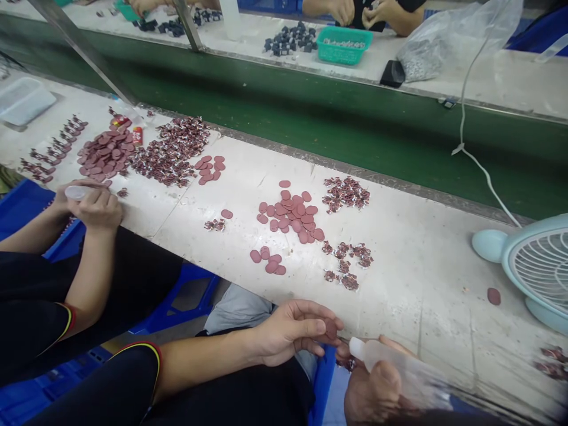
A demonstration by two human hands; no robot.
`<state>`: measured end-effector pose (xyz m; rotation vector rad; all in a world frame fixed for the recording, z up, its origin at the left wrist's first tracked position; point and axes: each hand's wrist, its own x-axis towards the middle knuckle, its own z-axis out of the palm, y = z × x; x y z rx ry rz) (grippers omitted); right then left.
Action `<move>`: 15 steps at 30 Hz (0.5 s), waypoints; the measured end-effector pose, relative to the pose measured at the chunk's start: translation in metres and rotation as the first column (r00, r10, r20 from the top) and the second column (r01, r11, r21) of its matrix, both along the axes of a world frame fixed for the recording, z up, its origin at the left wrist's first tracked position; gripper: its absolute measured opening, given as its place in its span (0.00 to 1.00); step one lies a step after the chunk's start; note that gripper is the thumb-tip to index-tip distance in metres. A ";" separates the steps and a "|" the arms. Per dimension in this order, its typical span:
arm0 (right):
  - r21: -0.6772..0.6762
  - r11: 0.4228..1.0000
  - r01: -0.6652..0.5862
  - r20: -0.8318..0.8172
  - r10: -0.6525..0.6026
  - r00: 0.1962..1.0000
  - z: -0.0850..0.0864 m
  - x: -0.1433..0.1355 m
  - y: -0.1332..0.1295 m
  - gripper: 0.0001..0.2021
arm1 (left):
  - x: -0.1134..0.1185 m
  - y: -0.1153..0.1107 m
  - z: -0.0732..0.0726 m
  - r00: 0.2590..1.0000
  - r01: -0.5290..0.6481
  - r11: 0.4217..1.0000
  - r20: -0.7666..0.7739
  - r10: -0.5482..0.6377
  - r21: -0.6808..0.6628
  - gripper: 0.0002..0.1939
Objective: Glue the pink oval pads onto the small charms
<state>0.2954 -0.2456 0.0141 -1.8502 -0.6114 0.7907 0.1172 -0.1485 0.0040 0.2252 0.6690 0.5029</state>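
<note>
My left hand (295, 331) sits at the near edge of the white table (426, 266) and pinches a small maroon oval pad (331, 328) between thumb and fingers. My right hand (377, 387), low in the picture, grips a clear squeeze bottle (386, 355) whose white tip points at that pad. On the table beyond lie a pile of maroon oval pads (293, 216), a smaller group of pads (268, 260), and clusters of small dark red printed pieces (346, 193) (348, 266).
To my left a co-worker's hands (91, 204) hold a small clear bottle beside larger piles of pads (106, 155) and printed pieces (171, 154). A pale blue fan (536, 266) stands at right. A green conveyor belt (332, 118) runs behind; another person works across it near a green basket (344, 44).
</note>
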 end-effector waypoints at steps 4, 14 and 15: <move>0.007 0.998 -0.060 0.057 0.059 0.997 0.020 -0.004 0.035 0.33 | -0.003 0.001 -0.001 0.998 -0.021 1.000 0.057 0.020 0.012 0.27; -0.077 0.969 -0.234 0.246 0.246 0.937 0.044 -0.003 0.084 0.27 | -0.029 0.023 0.006 0.987 -0.122 0.992 -0.105 0.125 0.036 0.28; -0.097 0.963 -0.250 0.269 0.267 0.925 0.041 -0.001 0.084 0.27 | -0.032 0.026 0.008 0.983 -0.133 0.990 -0.119 0.137 0.039 0.29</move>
